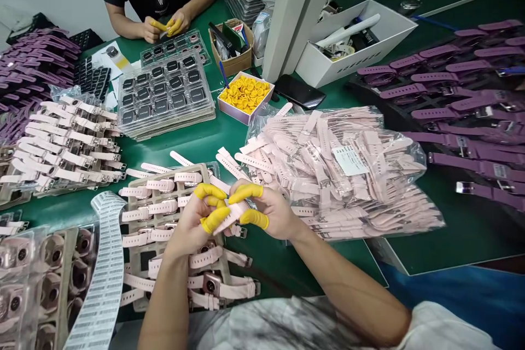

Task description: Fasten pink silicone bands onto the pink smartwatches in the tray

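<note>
Between my two hands is a pale pink watch strap (231,217), its far end hidden by my fingers. My left hand (200,216) pinches it from the left, yellow finger cots on the fingertips. From the right, my right hand (266,209), also in yellow finger cots, grips the same piece; I cannot make out whether a watch case is attached there. Below my hands lies a tray (144,260) of watches with pink straps, one watch (211,283) showing its sensor back. Just right of my right hand is a heap of bagged pink straps (303,158).
Opposite, a person's hands (166,27) in yellow finger cots work over a tray. Stacked clear trays (164,93), a box of yellow finger cots (246,94), a phone (299,91) and a white box (353,49) stand beyond. Purple straps (471,147) lie right; a barcode label strip (102,268) left.
</note>
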`<state>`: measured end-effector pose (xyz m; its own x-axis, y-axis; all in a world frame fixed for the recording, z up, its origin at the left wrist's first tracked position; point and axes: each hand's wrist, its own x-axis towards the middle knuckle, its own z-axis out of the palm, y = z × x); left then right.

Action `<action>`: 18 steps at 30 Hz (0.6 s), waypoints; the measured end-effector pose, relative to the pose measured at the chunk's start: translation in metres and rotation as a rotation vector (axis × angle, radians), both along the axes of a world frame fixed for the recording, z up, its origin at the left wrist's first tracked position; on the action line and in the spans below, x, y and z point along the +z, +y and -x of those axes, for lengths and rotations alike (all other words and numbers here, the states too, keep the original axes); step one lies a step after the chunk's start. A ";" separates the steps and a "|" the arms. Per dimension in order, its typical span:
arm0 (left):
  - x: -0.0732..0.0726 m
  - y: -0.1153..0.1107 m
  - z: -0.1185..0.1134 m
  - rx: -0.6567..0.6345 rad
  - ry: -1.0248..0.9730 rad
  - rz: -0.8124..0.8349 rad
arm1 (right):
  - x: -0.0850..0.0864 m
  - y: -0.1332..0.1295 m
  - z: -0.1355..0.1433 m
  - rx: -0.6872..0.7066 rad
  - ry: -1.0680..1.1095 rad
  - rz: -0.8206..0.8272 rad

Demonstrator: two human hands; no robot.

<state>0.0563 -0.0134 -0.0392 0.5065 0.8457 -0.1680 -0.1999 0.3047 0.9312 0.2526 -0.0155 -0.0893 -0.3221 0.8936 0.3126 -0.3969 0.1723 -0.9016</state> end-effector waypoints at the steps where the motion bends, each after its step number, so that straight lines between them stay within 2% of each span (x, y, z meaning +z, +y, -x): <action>1: 0.000 0.000 -0.001 0.005 0.006 0.002 | 0.001 0.000 0.000 0.009 0.001 -0.002; 7: -0.002 -0.003 -0.001 0.075 0.094 -0.022 | 0.004 -0.001 0.003 -0.034 -0.048 -0.086; 11: -0.001 -0.002 0.002 0.076 0.105 0.003 | 0.005 -0.001 0.003 -0.025 -0.102 -0.126; 18: 0.002 0.000 -0.002 0.035 -0.078 0.015 | 0.007 0.001 -0.004 -0.048 -0.041 -0.058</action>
<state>0.0583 -0.0131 -0.0369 0.4888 0.8608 -0.1420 -0.2828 0.3103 0.9076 0.2569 -0.0142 -0.0819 -0.2930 0.8893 0.3511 -0.3495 0.2422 -0.9051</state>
